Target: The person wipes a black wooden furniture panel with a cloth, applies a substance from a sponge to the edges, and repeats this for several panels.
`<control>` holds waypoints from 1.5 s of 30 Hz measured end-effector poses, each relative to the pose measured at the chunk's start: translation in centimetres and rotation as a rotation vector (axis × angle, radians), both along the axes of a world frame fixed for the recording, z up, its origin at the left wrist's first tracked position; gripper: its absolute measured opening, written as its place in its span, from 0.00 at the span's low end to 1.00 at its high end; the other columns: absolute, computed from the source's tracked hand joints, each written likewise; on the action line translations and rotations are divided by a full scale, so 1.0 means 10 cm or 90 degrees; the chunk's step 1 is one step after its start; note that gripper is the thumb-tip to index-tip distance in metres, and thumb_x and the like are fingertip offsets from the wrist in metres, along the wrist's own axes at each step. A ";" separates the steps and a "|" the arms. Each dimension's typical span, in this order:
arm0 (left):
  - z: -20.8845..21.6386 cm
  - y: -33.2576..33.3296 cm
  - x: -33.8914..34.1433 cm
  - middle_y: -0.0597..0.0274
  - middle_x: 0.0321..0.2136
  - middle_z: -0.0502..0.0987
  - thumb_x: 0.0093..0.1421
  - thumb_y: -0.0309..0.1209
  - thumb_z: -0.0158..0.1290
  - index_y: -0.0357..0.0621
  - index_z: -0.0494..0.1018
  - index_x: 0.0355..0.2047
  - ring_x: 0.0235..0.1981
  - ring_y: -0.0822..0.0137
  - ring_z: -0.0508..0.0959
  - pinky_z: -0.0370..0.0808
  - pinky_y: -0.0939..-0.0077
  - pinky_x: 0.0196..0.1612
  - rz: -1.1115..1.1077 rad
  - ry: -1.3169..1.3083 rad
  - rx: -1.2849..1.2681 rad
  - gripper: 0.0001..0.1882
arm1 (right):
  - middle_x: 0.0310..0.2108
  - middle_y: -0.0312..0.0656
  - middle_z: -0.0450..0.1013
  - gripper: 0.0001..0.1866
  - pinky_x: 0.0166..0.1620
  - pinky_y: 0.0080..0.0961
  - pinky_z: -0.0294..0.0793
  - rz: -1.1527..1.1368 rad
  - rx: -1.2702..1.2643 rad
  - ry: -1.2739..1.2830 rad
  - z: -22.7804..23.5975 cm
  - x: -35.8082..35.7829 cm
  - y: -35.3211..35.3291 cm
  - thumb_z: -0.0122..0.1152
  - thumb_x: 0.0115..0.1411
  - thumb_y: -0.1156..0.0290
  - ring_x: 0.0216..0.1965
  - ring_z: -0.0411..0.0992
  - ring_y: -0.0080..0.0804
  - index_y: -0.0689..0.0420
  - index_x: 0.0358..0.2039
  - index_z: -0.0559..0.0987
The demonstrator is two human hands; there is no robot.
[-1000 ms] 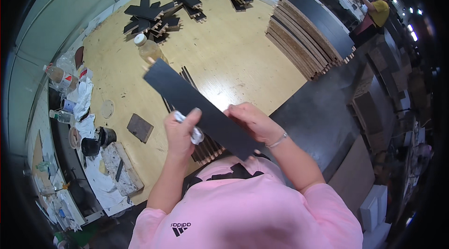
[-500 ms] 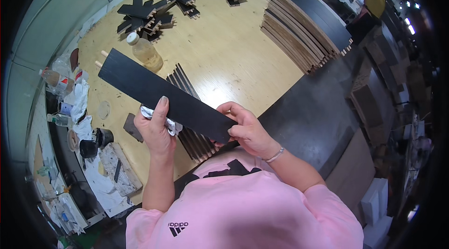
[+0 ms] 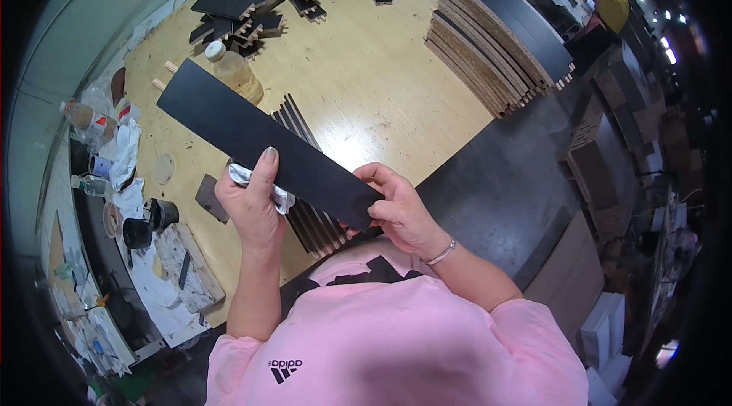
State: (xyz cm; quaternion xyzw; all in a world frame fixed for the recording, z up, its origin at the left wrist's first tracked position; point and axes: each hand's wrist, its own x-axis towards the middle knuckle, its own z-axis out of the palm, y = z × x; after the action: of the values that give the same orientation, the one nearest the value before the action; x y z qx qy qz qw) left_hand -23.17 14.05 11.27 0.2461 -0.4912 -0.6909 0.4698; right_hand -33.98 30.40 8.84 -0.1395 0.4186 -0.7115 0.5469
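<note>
A long black board [image 3: 259, 139] slants across in front of me, its far left end higher, with two wooden dowels [image 3: 164, 77] sticking out of that end. My left hand [image 3: 255, 196] is closed on its near long edge, thumb on the top face, with a crumpled white cloth [image 3: 263, 186] tucked in the same grip. At the right end, my right hand [image 3: 400, 208] pinches the board's corner; some of its fingers are hidden beneath. Below the board, a row of dark strips set on edge [image 3: 316, 227] lies on the yellowish table [image 3: 381, 93].
Tall stacked black boards [image 3: 503, 32] stand at the right; crossed piles of doweled boards [image 3: 232, 17] lie at the back left. A white-capped jar [image 3: 236, 74] stands behind my board. Bottles [image 3: 88, 122], black cups [image 3: 145, 227] and rags line the left edge. A person in yellow [image 3: 610, 6] is far right.
The board's left end has risen slightly up the picture, while both hands keep their hold. The whole view has shifted a little.
</note>
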 end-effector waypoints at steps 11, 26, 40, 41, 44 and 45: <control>-0.10 -0.01 0.03 0.61 0.34 0.80 0.60 0.22 0.56 0.34 0.76 0.37 0.32 0.73 0.80 0.76 0.79 0.38 -0.020 -0.040 -0.007 0.05 | 0.41 0.46 0.71 0.25 0.34 0.22 0.80 -0.039 -0.018 -0.024 -0.02 0.06 0.05 0.48 0.46 0.87 0.34 0.78 0.30 0.64 0.49 0.67; 0.04 0.13 -0.12 0.73 0.19 0.72 0.57 0.23 0.61 0.43 0.71 0.21 0.18 0.83 0.67 0.61 0.86 0.22 0.052 -0.064 0.003 0.11 | 0.43 0.43 0.68 0.30 0.35 0.26 0.80 -0.058 0.020 0.036 -0.08 0.07 0.07 0.54 0.40 0.87 0.33 0.76 0.31 0.62 0.49 0.66; -0.10 0.08 -0.10 0.69 0.24 0.76 0.58 0.23 0.60 0.38 0.75 0.27 0.23 0.81 0.71 0.67 0.85 0.27 0.006 -0.046 0.000 0.04 | 0.42 0.44 0.68 0.30 0.34 0.28 0.78 -0.069 0.030 0.022 -0.08 0.08 0.09 0.48 0.39 0.86 0.32 0.76 0.33 0.62 0.48 0.66; -0.11 0.07 -0.09 0.68 0.25 0.77 0.59 0.23 0.59 0.37 0.75 0.29 0.24 0.80 0.73 0.69 0.85 0.28 -0.005 -0.049 0.008 0.04 | 0.42 0.45 0.68 0.31 0.36 0.31 0.78 -0.068 0.021 0.012 -0.09 0.08 0.09 0.48 0.37 0.86 0.31 0.76 0.35 0.63 0.48 0.66; -0.11 0.00 -0.08 0.66 0.27 0.78 0.59 0.23 0.58 0.35 0.75 0.31 0.25 0.79 0.75 0.72 0.83 0.29 -0.039 -0.038 0.090 0.04 | 0.45 0.53 0.69 0.36 0.41 0.38 0.78 0.004 -0.044 -0.107 -0.19 -0.02 0.14 0.50 0.33 0.83 0.32 0.76 0.42 0.64 0.51 0.64; -0.14 -0.05 -0.08 0.66 0.27 0.78 0.59 0.23 0.58 0.35 0.75 0.31 0.25 0.79 0.75 0.72 0.83 0.29 -0.040 -0.038 0.090 0.04 | 0.47 0.58 0.68 0.41 0.43 0.42 0.78 0.074 -0.100 -0.217 -0.21 -0.07 0.17 0.51 0.30 0.82 0.34 0.77 0.47 0.66 0.54 0.63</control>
State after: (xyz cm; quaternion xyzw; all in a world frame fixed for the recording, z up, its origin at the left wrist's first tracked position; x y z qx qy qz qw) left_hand -23.93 13.56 9.86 0.2836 -0.4622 -0.7307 0.4149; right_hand -34.68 32.06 6.72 -0.0826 0.2543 -0.7226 0.6374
